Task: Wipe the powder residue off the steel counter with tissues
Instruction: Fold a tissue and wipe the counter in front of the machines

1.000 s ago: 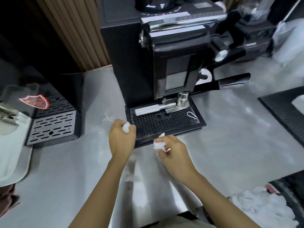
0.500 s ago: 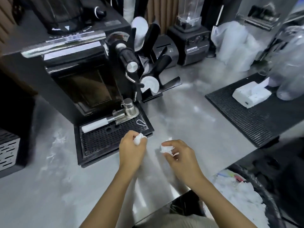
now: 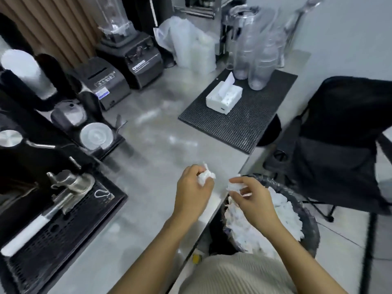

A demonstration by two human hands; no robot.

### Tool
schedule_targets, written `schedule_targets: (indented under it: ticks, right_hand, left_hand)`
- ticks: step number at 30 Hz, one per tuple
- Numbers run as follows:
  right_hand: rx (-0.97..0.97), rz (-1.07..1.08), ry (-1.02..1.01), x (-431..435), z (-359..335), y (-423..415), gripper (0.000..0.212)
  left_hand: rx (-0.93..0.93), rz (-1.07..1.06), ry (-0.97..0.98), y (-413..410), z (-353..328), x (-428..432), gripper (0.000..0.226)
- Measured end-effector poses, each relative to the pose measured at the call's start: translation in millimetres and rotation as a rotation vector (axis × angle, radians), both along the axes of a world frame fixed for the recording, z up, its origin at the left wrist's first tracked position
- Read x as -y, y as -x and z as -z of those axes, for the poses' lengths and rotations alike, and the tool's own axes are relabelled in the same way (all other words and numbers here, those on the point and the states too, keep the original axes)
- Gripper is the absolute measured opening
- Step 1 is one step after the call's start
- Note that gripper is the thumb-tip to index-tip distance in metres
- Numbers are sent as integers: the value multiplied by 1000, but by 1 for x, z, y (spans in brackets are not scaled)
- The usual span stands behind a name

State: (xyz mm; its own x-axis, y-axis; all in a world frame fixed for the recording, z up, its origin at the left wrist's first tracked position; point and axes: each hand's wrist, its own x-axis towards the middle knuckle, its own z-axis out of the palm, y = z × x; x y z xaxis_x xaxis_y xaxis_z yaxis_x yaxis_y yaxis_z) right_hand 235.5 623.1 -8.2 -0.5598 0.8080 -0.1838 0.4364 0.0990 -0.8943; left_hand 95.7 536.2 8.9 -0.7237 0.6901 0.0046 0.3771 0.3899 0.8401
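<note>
The step in hand looks like the discard between wiping passes. Both hands carry spent tissue at the near edge of the worktop (image 3: 148, 187), beside a bin (image 3: 312, 230) already heaped with used tissues (image 3: 282, 211). The left hand (image 3: 194, 194) is over the steel just inside the edge, its fingers curled tight round a crumpled wad (image 3: 205, 177) that pokes out above the knuckles. Whether it touches the surface cannot be told. The right hand (image 3: 253, 201) is past the edge and above the bin's rim, thumb and fingers pinching a second wad (image 3: 234, 186) at the tips. Both forearms reach forward from the lower edge of the view, the hands near each other but apart.

The wiping is not finished, I judge: pale powder smears (image 3: 182, 141) lie on the steel further out, between the hands and the black mat (image 3: 244, 128), with more towards the machines at the back. The next move calls for letting both wads go over the bin, and the left hand must cross the edge first. Then comes a reach to the tissue box (image 3: 224, 96) on the mat, where a sheet stands up ready to pull, and on to those smears
</note>
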Motion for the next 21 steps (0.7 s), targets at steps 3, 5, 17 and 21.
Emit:
schedule_targets:
  ticks: [3, 5, 17, 21]
  right_hand:
    - [63, 110, -12, -11, 11, -26, 23]
    - [116, 194, -7, -19, 20, -43, 22]
    - [382, 393, 185, -39, 45, -121, 35]
    - [373, 411, 195, -41, 47, -122, 32]
  left_hand:
    - [-4, 115, -10, -18, 7, -24, 9]
    - [11, 194, 12, -32, 13, -39, 9]
    - [57, 704, 607, -82, 68, -101, 42]
    - [92, 629, 580, -65, 66, -99, 36]
